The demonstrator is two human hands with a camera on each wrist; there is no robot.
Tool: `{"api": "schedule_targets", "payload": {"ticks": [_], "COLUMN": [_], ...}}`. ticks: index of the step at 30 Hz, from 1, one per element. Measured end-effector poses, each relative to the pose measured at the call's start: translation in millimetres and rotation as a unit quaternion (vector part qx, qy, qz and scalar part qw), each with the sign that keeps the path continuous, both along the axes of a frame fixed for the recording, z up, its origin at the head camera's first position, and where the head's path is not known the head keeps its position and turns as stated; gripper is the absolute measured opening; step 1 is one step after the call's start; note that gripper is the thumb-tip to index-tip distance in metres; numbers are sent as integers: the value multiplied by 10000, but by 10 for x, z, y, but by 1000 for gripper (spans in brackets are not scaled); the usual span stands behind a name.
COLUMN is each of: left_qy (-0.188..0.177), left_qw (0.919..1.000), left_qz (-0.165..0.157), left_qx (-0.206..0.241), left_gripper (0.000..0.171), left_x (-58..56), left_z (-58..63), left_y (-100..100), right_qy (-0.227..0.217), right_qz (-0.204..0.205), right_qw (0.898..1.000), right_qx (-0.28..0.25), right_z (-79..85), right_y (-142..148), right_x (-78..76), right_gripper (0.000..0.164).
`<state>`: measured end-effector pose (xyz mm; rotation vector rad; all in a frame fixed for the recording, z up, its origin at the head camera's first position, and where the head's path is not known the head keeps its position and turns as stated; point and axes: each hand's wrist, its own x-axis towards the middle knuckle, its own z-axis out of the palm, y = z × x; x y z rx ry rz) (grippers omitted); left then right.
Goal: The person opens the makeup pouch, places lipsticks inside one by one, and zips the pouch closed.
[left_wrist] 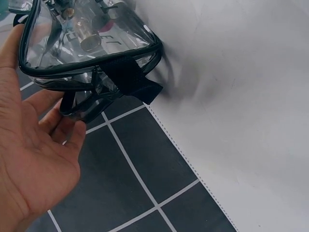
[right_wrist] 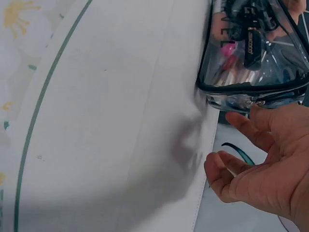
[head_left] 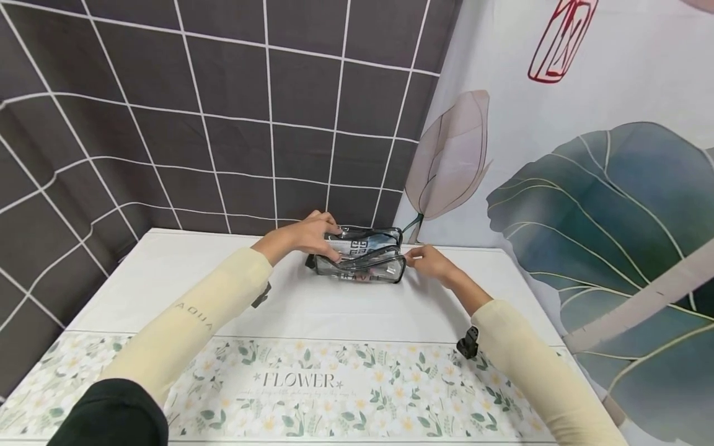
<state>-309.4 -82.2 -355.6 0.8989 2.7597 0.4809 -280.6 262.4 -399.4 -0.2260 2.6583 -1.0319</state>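
A clear cosmetic bag (head_left: 365, 263) with black piping stands near the back edge of the white table. My left hand (head_left: 312, 235) holds its left end, thumb over the near side and fingers behind. In the left wrist view, a black fabric tab (left_wrist: 130, 82) sticks out at that end. My right hand (head_left: 432, 263) is at the opposite end; in the right wrist view, its thumb and forefinger pinch at the zipper pull (right_wrist: 259, 103), mostly hidden by the fingers. Through the plastic show a black tube (right_wrist: 252, 48), a pink round item (right_wrist: 228, 50) and small bottles.
A floral mat (head_left: 312, 396) printed FLOWER covers the near part of the table (head_left: 223, 310). Behind it hangs a dark gridded cloth (head_left: 234, 148); a curtain with large painted leaves (head_left: 602, 204) hangs on the right. The bag stands close to the table's back edge.
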Motion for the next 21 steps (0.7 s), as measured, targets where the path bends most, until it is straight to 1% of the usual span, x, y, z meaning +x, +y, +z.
{"api": "schedule_targets", "payload": {"ticks": [5,11,15,21], "left_qy": [-12,-66,-48,-128], "left_qw": [10000,10000,10000,9999], "left_qz": [-18,-21,-15,11], "left_qx": [11,25,12,56], "left_gripper": [83,83,83,83], "left_x": [-19,-3,1,4], "left_z": [-8,2,4,-6], "left_y": [15,12,6,-2], "right_qy": [-118,-329,-449,-641], "right_qz": [31,19,51,-5], "right_qw": [9999,9993,9984,9965], "right_qx": [-118,-169,-330,-529], "right_z": [-22,2,3,-38], "right_y": [25,25,32,40], "right_x": [24,39,21,14], "right_gripper": [42,44,39,32]}}
